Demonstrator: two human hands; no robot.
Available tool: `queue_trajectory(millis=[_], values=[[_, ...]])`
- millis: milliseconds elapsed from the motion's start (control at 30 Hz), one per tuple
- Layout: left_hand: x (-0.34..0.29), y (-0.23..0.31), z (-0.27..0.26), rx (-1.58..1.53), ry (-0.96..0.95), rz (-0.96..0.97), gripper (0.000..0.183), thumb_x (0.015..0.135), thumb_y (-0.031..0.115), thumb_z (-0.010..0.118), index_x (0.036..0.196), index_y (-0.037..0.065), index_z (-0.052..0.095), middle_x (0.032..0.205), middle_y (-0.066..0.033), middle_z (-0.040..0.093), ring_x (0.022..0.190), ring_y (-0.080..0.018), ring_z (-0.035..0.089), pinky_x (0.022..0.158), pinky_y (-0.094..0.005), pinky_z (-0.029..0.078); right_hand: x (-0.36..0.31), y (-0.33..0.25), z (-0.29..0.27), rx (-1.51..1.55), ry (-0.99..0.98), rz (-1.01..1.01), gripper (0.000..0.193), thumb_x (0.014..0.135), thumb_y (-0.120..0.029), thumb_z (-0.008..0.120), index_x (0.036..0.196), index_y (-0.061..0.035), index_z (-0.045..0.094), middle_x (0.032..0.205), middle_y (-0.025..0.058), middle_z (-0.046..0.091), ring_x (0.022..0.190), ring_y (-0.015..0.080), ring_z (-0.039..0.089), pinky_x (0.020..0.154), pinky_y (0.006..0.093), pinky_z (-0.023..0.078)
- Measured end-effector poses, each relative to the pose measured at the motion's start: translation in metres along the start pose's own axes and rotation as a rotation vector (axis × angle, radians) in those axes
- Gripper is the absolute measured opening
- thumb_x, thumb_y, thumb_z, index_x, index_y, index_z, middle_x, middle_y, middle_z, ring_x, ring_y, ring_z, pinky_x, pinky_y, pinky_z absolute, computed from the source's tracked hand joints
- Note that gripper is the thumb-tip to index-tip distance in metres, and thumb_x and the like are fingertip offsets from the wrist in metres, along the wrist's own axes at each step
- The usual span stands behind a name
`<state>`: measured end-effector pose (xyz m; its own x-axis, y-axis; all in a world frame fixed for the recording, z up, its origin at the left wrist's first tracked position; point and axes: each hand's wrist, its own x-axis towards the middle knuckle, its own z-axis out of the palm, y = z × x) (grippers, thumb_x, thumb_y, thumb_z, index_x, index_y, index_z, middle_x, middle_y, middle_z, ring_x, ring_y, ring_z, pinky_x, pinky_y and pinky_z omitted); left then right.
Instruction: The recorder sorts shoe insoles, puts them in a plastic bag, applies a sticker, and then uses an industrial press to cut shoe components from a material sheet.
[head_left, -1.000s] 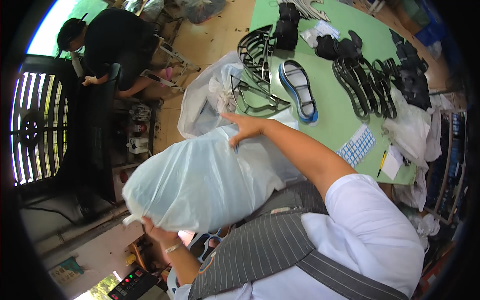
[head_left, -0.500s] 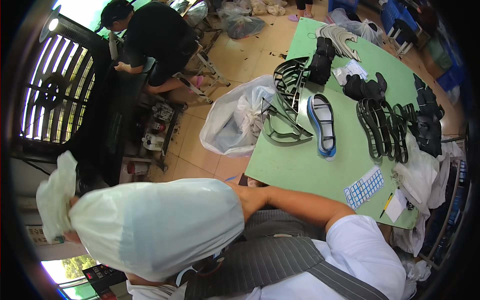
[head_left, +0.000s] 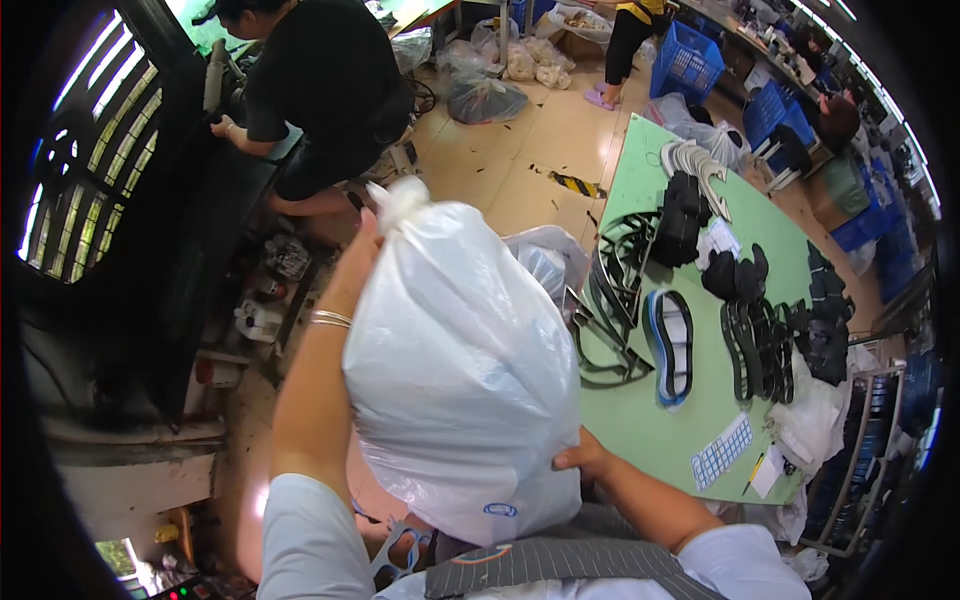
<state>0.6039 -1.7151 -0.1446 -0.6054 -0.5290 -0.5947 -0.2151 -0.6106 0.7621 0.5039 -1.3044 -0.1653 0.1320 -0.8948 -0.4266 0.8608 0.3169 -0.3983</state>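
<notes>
A large full white plastic bag (head_left: 460, 370), knotted at its top, hangs upright in front of my body. Beside the knot, my left hand (head_left: 362, 250) has its fingers closed on the bag's neck, partly hidden behind the plastic. My right hand (head_left: 585, 460) grips the bag low on its right side, with the thumb showing and the other fingers out of sight behind it. A small blue mark is printed near the bag's bottom.
To the right, a green table (head_left: 625, 440) carries black sole-shaped frames (head_left: 755, 350), a blue-edged sole form (head_left: 670, 345) and dark bundled parts (head_left: 684, 220). Behind the bag stands an open white sack (head_left: 565, 250). A person in black (head_left: 330, 90) works at the left.
The bag has swung from lying sideways at the left to upright in front of me. My left hand now shows at its neck; my right hand has moved rightward with the bag's lower end.
</notes>
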Motion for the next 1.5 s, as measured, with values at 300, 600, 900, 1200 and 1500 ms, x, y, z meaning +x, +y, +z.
queue_trajectory(millis=[300, 600, 900, 1200, 1500], values=[[0.112, -0.219, -0.096, 1.264, 0.538, -0.194, 0.071, 0.069, 0.047, 0.073, 0.124, 0.006, 0.055, 0.130, -0.0180, 0.049, 0.118, -0.0367, 0.048, 0.094, -0.0476, 0.041, 0.047, 0.012, -0.034, 0.129, 0.425, 0.062, 0.074, 0.073, -0.025, 0.069, 0.134, 0.0016, 0.038, 0.121, 0.0180, 0.056, 0.108, 0.0298, 0.058, 0.093, 0.0431, 0.048], [0.155, -0.281, -0.148, 0.949, 0.595, 0.187, 0.033, 0.084, 0.025, 0.064, 0.110, 0.005, 0.063, 0.085, -0.0167, 0.066, 0.082, -0.0294, 0.065, 0.074, -0.0366, 0.049, 0.136, 0.001, -0.060, 0.233, 0.632, 0.314, 0.060, 0.084, -0.032, 0.062, 0.129, 0.0030, 0.045, 0.112, 0.0184, 0.061, 0.098, 0.0309, 0.064, 0.089, 0.0420, 0.051], [0.106, -0.246, -0.135, 0.663, 0.308, 0.187, 0.020, 0.088, 0.016, 0.060, 0.101, 0.003, 0.066, 0.083, -0.0162, 0.066, 0.072, -0.0235, 0.061, 0.070, -0.0304, 0.047, 0.246, -0.052, -0.099, 0.005, 0.786, -0.005, 0.064, 0.080, -0.035, 0.060, 0.130, 0.0023, 0.043, 0.115, 0.0197, 0.058, 0.101, 0.0323, 0.060, 0.089, 0.0416, 0.049], [0.132, -0.265, -0.104, 0.699, 0.481, 0.331, 0.021, 0.087, 0.019, 0.061, 0.092, -0.001, 0.066, 0.071, -0.0142, 0.058, 0.064, -0.0221, 0.054, 0.064, -0.0321, 0.045, 0.373, 0.011, -0.195, -0.289, 0.897, 0.249, 0.071, 0.075, -0.038, 0.065, 0.131, 0.0019, 0.043, 0.121, 0.0197, 0.056, 0.108, 0.0310, 0.055, 0.093, 0.0442, 0.044], [0.066, -0.399, -0.193, 0.652, 0.568, -0.248, 0.025, 0.086, 0.018, 0.057, 0.103, 0.000, 0.058, 0.096, -0.0188, 0.062, 0.086, -0.0290, 0.061, 0.076, -0.0377, 0.047, 0.406, -0.006, -0.181, -0.030, 0.795, 0.152, 0.068, 0.085, -0.047, 0.059, 0.133, -0.0018, 0.042, 0.129, 0.0168, 0.053, 0.116, 0.0306, 0.053, 0.099, 0.0427, 0.043]])
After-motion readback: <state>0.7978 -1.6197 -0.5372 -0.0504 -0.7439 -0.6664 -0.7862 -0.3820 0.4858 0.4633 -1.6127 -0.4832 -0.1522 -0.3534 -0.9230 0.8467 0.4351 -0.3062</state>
